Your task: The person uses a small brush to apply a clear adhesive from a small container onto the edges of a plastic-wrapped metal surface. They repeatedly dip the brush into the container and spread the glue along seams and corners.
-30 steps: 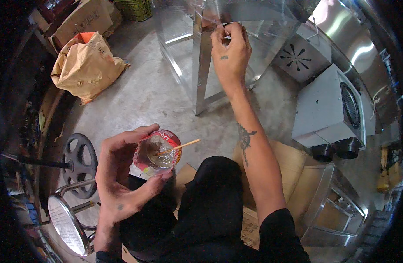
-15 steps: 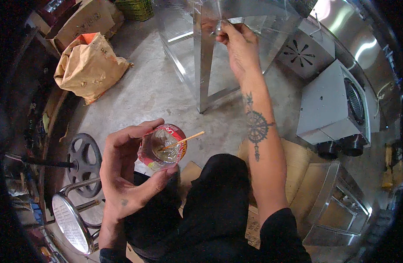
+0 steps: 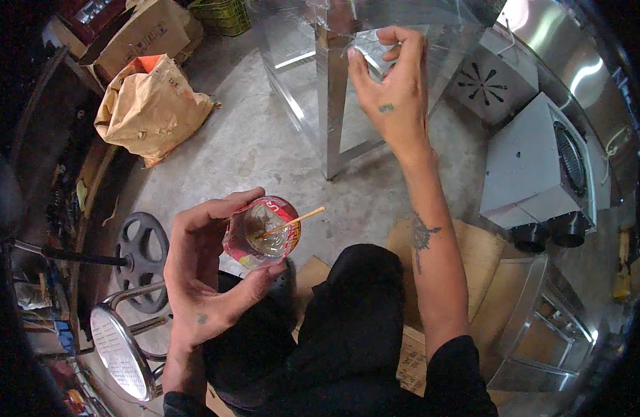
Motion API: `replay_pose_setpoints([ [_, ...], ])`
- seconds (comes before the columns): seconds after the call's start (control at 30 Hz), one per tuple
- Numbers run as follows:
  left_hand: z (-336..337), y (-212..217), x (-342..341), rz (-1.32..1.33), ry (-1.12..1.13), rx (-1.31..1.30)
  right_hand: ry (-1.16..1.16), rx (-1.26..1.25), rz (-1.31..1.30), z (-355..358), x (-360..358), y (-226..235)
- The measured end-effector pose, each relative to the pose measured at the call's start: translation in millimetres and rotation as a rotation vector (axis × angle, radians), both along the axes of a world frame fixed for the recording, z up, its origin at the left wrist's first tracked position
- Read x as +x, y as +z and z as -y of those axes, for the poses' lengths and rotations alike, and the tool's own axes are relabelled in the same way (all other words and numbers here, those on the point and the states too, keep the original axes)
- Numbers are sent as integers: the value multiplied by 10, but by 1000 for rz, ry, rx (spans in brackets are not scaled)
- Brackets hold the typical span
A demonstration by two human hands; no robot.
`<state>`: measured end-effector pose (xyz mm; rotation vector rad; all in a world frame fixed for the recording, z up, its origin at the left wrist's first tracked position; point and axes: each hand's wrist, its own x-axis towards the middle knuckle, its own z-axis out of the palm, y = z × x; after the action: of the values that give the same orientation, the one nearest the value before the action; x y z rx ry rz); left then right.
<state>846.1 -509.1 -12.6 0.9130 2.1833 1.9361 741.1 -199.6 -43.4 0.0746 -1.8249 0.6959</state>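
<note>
My left hand [image 3: 205, 278] grips a small red cup [image 3: 261, 236], squashed at the rim, over my lap. A thin wooden stick [image 3: 297, 221] leans in the cup and pokes out to the right. My right hand [image 3: 393, 90] is stretched up to a shiny steel frame [image 3: 331, 118]. Its thumb and fingers pinch a clear film [image 3: 373, 47] at the top of the frame's upright leg. The film's extent is hard to tell against the reflections.
A tan paper sack [image 3: 149, 111] and a cardboard box [image 3: 142, 35] lie far left, with a green crate [image 3: 222, 14] behind them. A dark spoked wheel [image 3: 142, 257] and a chrome stool [image 3: 122, 351] stand by my left. A white metal fan housing [image 3: 535, 167] is right. Cardboard [image 3: 487, 257] covers the floor.
My right hand has shifted along the top of the steel frame and turned its palm outward. The left hand with the cup has stayed over my lap.
</note>
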Motion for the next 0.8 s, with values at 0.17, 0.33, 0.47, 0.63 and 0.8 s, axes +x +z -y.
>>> replay_pose_setpoints([
  [0.17,3,-5,-17,-19,-6,-5,-98,229,-90,-51,-149,55],
  [0.33,1,-1,-28,-28,4,-1,-92,186,-166,-256,-331,108],
  [0.47,-3,13,-71,-28,58,-13,-65,29,-59,-289,-308,136],
  [0.63,26,87,-256,-49,122,-95,-119,29,-49,-279,-104,27],
  [0.8,-55,191,-469,-143,136,-215,-35,11,-79,-17,90,-178],
])
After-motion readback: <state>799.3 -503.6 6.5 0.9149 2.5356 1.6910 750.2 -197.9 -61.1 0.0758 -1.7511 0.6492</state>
